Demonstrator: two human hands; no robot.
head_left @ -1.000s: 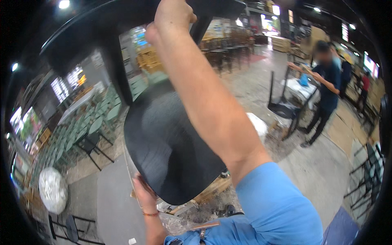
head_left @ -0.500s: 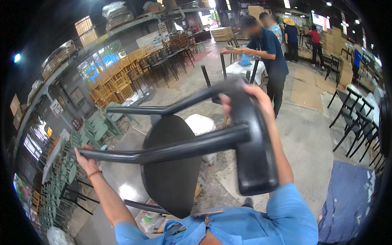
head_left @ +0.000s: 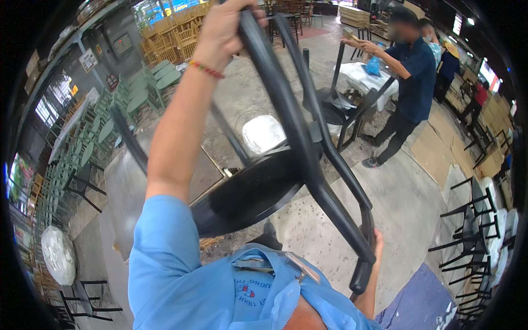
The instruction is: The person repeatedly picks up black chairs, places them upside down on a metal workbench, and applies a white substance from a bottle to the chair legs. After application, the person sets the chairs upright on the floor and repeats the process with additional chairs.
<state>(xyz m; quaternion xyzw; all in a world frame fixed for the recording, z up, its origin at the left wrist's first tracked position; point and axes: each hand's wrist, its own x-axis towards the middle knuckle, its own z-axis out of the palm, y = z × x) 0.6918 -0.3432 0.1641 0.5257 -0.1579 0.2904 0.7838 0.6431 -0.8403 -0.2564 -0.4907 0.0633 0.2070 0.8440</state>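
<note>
I hold a black chair with a round seat [head_left: 250, 192] tipped in the air in front of my chest. My left hand [head_left: 223, 27], with a beaded bracelet on the wrist, is raised high and shut on one of the chair's thin black bars. Low at the right, my right hand [head_left: 377, 242] grips the curved end of the chair's frame [head_left: 341, 214]. My light blue shirt fills the lower middle of the view.
A person in a dark blue shirt [head_left: 413, 82] handles another black chair [head_left: 335, 107] beside a white table [head_left: 360, 77]. Green chairs [head_left: 137, 93] stand at the left, black chairs [head_left: 473, 220] at the right. Cardboard [head_left: 434, 148] lies on the concrete floor.
The chair has swung round. My left hand rose from low at the left to high overhead, and my right hand dropped from the top to the lower right.
</note>
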